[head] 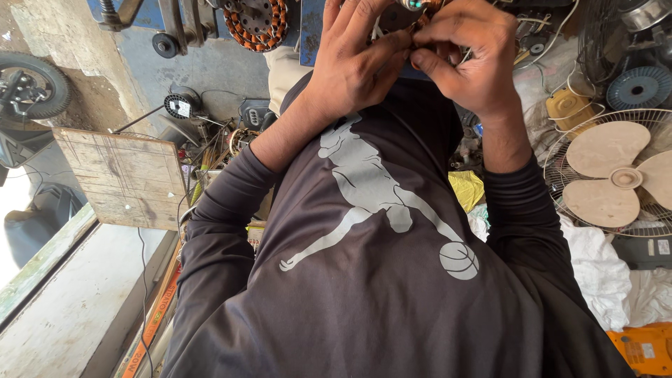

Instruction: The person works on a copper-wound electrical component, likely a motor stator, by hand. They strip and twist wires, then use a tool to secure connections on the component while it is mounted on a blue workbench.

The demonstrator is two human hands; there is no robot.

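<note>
At the top of the head view, both of my hands meet over a small wound coil piece (418, 8) with copper-coloured wire, mostly cut off by the frame edge. My left hand (353, 66) has its grip closed narrow, fingertips pinching at the piece; my right hand (465, 59) presses thumb and forefinger together on the same spot, touching the left fingers. Whether either grip truly clamps the wire I cannot tell. Below them hangs my dark shirt (378, 280) with a pale printed figure. Left of the hands sits a stator (255, 24) ringed with orange windings. A wooden board (126, 178) lies lower left; a fan with beige blades (612, 175) lies right.
</note>
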